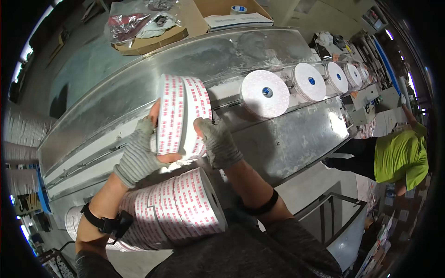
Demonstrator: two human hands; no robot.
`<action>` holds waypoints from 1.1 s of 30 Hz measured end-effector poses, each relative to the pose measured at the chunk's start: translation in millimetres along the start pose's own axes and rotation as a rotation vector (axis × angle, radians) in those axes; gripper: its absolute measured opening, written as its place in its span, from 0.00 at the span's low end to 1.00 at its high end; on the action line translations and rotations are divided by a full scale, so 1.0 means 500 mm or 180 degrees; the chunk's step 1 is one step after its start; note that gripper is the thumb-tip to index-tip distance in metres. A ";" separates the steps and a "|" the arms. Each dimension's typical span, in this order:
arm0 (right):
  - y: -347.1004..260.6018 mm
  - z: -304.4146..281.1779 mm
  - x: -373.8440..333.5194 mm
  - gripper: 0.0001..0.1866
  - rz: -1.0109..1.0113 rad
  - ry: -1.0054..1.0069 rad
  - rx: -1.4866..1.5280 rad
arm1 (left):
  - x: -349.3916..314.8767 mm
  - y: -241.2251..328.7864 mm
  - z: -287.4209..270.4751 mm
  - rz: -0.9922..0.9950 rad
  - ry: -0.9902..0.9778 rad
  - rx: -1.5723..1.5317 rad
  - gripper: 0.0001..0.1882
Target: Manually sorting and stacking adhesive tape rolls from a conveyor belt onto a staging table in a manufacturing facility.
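Above the bench, two wide rolls of white tape (pixel 170 116) with red print stand side by side between my hands, with a narrow gap between them. My left hand (pixel 139 155), in a grey knitted glove with bare fingertips, closes round the left side and lower edge of the rolls. From the right, my right hand (pixel 220 141), gloved the same way, grips them with its thumb on the printed face. Its other fingers are mostly hidden. Close in front of my body lies a long row of similar tape rolls (pixel 171 206), packed edge to edge.
Several white discs of tape with blue cores (pixel 265 95) stand in a line along the metal bench (pixel 296 139). At its far side are an open cardboard box (pixel 238 21) and a plastic bag (pixel 143 25). A person in a bright green shirt (pixel 401 155) stands at the right.
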State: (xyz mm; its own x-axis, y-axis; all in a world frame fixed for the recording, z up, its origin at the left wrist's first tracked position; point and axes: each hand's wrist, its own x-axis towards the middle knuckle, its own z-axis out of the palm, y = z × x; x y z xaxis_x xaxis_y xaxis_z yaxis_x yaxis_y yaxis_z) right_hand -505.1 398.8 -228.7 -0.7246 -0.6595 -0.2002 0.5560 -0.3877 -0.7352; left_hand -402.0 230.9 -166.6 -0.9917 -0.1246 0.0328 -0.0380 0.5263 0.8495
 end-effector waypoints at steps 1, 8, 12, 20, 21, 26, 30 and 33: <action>-0.004 -0.010 0.015 0.25 -0.0123 -0.0065 -0.0417 | -0.013 -0.029 -0.022 -0.0038 0.0038 -0.0060 0.59; 0.052 -0.176 0.063 0.49 -0.1683 0.0303 -0.6408 | -0.007 -0.206 -0.042 0.0195 -0.2070 0.3626 0.62; 0.065 -0.175 -0.044 0.34 -0.2431 0.0375 -0.5295 | -0.065 -0.248 -0.086 -0.0378 -0.2169 0.2779 0.46; 0.046 0.024 -0.431 0.47 -0.0176 -0.0465 -0.4376 | -0.304 -0.012 -0.062 0.0173 -0.2026 0.1889 0.68; 0.108 -0.023 -0.458 0.47 -0.0568 -0.0045 -0.4015 | -0.303 -0.013 -0.037 0.0556 -0.1762 0.2141 0.60; 0.070 0.032 -0.420 0.47 -0.1907 -0.0197 -0.5572 | -0.251 0.018 -0.011 0.0513 -0.1531 0.1668 0.67; 0.039 0.036 -0.385 0.47 -0.0337 -0.0236 -0.2964 | -0.270 0.014 -0.018 0.0112 -0.1584 0.1384 0.69; 0.028 0.013 -0.387 0.54 0.0261 -0.0077 -0.1728 | -0.291 0.007 -0.019 0.0084 -0.1369 0.0988 0.72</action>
State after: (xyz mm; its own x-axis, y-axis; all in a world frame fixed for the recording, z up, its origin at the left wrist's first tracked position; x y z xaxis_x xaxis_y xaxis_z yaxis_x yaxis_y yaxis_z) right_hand -354.5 516.9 -196.1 -0.6744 -0.6908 -0.2606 0.3157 0.0493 -0.9476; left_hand -256.6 242.8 -163.3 -0.9512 0.2141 -0.2222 0.0178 0.7570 0.6532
